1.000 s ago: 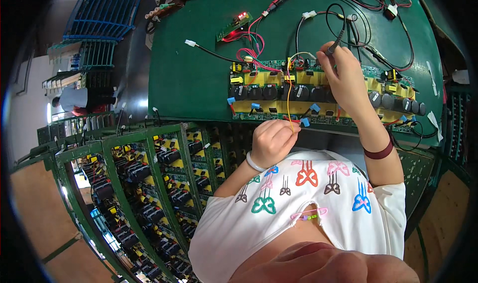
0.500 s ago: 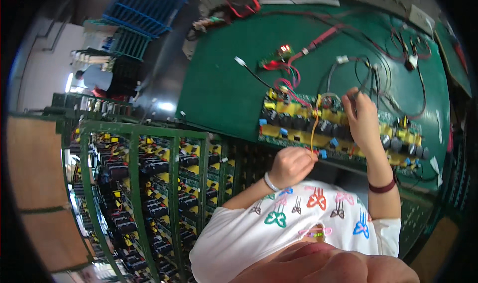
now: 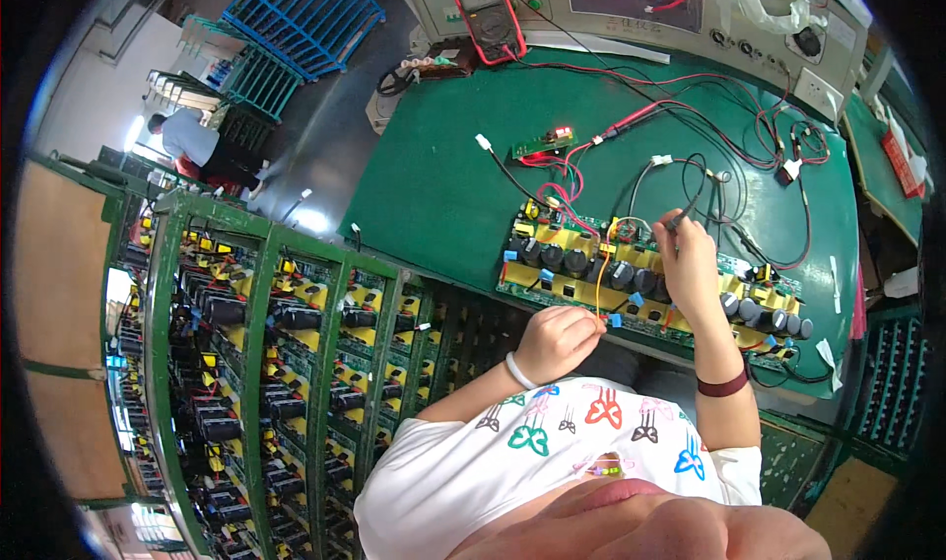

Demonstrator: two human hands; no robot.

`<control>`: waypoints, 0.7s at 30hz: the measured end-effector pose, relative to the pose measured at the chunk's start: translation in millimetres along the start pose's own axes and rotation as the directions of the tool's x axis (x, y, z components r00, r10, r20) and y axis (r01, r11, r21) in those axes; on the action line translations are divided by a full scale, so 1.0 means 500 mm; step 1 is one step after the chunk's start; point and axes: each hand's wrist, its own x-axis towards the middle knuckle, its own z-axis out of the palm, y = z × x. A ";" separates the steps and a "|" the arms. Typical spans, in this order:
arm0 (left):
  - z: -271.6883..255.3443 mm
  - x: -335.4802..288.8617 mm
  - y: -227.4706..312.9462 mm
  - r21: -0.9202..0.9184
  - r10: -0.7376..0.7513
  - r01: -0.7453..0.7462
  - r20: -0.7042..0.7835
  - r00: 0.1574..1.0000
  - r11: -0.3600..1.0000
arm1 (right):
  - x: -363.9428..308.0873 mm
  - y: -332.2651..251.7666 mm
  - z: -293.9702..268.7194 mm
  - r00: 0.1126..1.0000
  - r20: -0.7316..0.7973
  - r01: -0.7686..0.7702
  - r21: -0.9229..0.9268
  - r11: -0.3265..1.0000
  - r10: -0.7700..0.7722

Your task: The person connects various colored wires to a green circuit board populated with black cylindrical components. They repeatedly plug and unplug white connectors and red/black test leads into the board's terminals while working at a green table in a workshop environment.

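Observation:
A long green circuit board (image 3: 567, 238), crowded with black cylinders, yellow parts and blue blocks, lies along the near side of the table. At its near edge my left hand (image 3: 559, 343) is closed, its fingertips pinching the lower end of a yellow wire (image 3: 599, 286) that runs up over the board. My right hand (image 3: 693, 269) is above the middle of the board, thumb and fingers closed on a black cable (image 3: 679, 220). Pink-red wires (image 3: 564, 197) link the board's left part to a small green display board (image 3: 544, 144) with lit red digits.
The green tabletop (image 3: 424, 185) carries a red multimeter (image 3: 486, 20), a red test probe (image 3: 631, 119) and tangled cables (image 3: 734, 185). Behind stands a grey instrument panel (image 3: 680, 42). At my left are green racks (image 3: 254, 314) full of similar boards. A person (image 3: 192, 141) is farther off.
The view has shifted, bringing the multimeter and instrument panel further into sight. Both hands keep about the same places over the board, still closed.

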 end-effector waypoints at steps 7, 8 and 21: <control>-0.009 0.010 -0.009 -0.142 -0.071 0.076 0.040 0.997 0.987 | -0.018 -0.012 -0.039 0.985 -0.160 -0.026 0.211 0.977 0.061; -0.021 0.014 -0.004 -0.192 -0.092 0.100 0.052 0.994 0.976 | -0.020 -0.027 -0.069 0.985 -0.145 -0.057 0.242 0.969 0.095; 0.136 0.234 0.097 -0.622 -0.038 0.295 0.392 0.919 0.725 | 0.161 0.332 -0.293 0.998 -0.056 -0.037 -0.519 0.854 0.010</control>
